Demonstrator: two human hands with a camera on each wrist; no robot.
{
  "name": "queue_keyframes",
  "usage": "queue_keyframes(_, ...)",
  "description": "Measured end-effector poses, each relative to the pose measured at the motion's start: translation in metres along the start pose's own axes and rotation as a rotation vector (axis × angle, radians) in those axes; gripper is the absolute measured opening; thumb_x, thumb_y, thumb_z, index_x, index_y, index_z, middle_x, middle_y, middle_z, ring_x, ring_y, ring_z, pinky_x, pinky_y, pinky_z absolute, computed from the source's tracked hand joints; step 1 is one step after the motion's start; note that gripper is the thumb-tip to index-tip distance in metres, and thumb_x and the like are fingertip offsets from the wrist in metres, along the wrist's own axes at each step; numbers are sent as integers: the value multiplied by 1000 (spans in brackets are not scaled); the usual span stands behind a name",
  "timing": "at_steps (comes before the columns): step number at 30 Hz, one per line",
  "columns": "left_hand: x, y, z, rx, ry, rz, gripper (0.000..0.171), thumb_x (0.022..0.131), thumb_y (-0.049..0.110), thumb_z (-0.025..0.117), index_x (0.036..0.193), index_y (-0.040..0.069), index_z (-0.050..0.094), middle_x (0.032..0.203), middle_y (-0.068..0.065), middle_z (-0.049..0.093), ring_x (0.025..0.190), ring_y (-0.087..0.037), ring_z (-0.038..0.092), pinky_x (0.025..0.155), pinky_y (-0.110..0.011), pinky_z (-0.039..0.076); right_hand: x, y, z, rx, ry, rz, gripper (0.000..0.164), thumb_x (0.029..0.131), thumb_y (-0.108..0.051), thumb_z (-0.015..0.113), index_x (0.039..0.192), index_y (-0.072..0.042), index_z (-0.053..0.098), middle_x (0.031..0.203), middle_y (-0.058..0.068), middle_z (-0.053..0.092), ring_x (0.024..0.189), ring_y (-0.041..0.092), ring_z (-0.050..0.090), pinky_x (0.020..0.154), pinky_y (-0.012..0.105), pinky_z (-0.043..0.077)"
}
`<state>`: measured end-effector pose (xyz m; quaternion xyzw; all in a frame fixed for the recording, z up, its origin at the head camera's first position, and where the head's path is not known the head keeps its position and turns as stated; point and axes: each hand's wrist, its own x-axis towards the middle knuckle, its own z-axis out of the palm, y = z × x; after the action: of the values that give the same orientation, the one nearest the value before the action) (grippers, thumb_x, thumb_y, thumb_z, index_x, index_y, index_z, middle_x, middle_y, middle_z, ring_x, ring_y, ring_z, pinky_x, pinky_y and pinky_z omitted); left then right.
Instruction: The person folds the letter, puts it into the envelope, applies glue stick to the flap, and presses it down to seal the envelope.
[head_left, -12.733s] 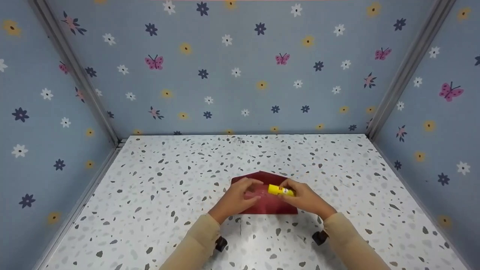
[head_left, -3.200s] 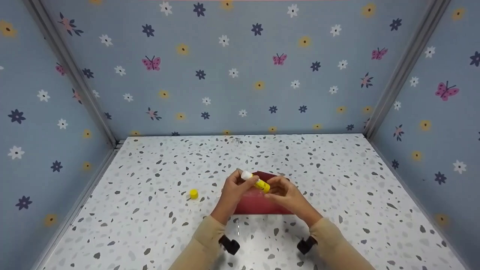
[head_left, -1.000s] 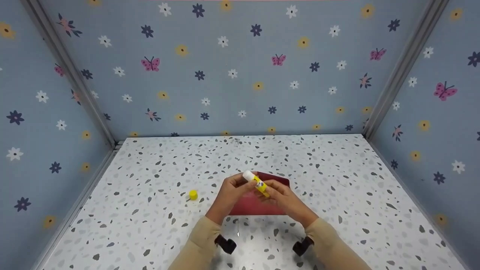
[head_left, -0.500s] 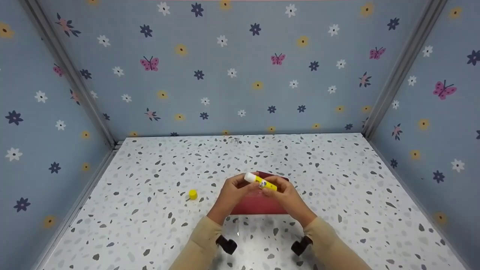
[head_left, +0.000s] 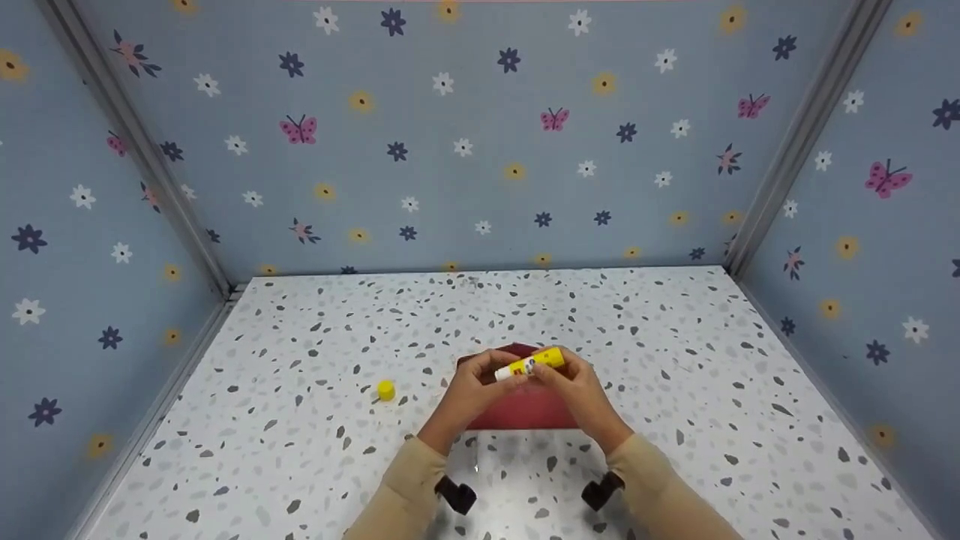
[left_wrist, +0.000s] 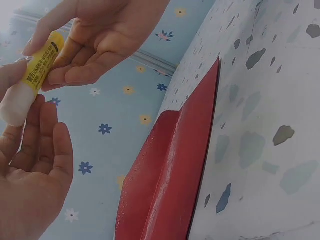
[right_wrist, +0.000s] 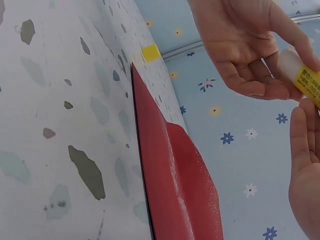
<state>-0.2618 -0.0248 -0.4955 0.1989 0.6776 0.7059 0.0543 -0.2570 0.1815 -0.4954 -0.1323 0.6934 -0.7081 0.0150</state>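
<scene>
A yellow glue stick (head_left: 532, 365) with a white end is held between both hands, above a red envelope (head_left: 523, 411). My left hand (head_left: 469, 386) pinches it near the white end, which points left. The right hand (head_left: 583, 386) grips the yellow body between thumb and fingers. In the left wrist view the printed label of the glue stick (left_wrist: 41, 65) shows between the fingers. The envelope (right_wrist: 160, 145) lies on the table with its flap raised along a crease. Its yellow cap (head_left: 386, 390) stands on the table to the left, apart from the hands.
The speckled white table (head_left: 300, 450) is bounded at the back by a blue flowered wall panel (head_left: 480, 172). Side panels with metal corner posts (head_left: 142, 142) stand at left and right. Black wrist straps (head_left: 456, 493) sit on both sleeves.
The cap came off and now stands at the left. Over the last second, the glue stick has turned in the hands, its white end swinging down and its yellow end up to the right.
</scene>
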Motion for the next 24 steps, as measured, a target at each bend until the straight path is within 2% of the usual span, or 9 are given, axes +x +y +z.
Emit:
queue_keyframes(5, 0, 2, 3, 38, 8, 16, 32, 91, 21, 77, 117, 6, 68, 115, -7, 67, 104, -21, 63, 88, -30, 53, 1, 0, -2, -35, 9, -16, 32, 98, -24, 67, 122, -2, 62, 110, 14, 64, 98, 24, 58, 86, 30, 51)
queue_keyframes(9, -3, 6, -1, 96, -38, -22, 40, 91, 30, 76, 125, 13, 65, 122, -3, 64, 110, -20, 61, 94, -34, 51, 0, -1, -4, -67, 13, -9, 34, 98, -24, 66, 125, -4, 62, 113, 12, 64, 100, 24, 59, 88, 28, 51)
queue_keyframes(13, -6, 8, -11, 134, -99, -61, 49, 94, 37, 72, 137, 18, 57, 132, -1, 58, 121, -20, 57, 102, -38, 46, 1, -3, -9, -95, 22, 6, 35, 100, -27, 64, 127, -5, 62, 117, 11, 64, 104, 24, 59, 94, 33, 50)
queue_keyframes(16, -9, 7, -21, 171, -124, -65, 52, 95, 37, 70, 140, 15, 55, 134, -4, 57, 124, -22, 55, 104, -41, 44, 2, -3, -13, -95, 27, 10, 39, 102, -30, 61, 129, -3, 61, 116, 11, 65, 105, 24, 59, 98, 38, 48)
queue_keyframes(20, -16, 6, -33, 306, -150, -59, 51, 94, 36, 71, 136, 11, 57, 133, -5, 59, 122, -24, 56, 104, -43, 45, 4, -5, -18, -90, 26, 13, 43, 103, -30, 59, 130, 3, 58, 111, 11, 65, 102, 23, 60, 101, 44, 46)
queue_keyframes(24, -23, 3, -40, 454, -198, -35, 47, 95, 34, 71, 132, 9, 60, 130, -10, 60, 122, -30, 56, 103, -47, 45, 4, -5, -22, -72, 26, 11, 38, 103, -27, 59, 127, 3, 58, 107, 12, 66, 99, 23, 62, 101, 49, 46)
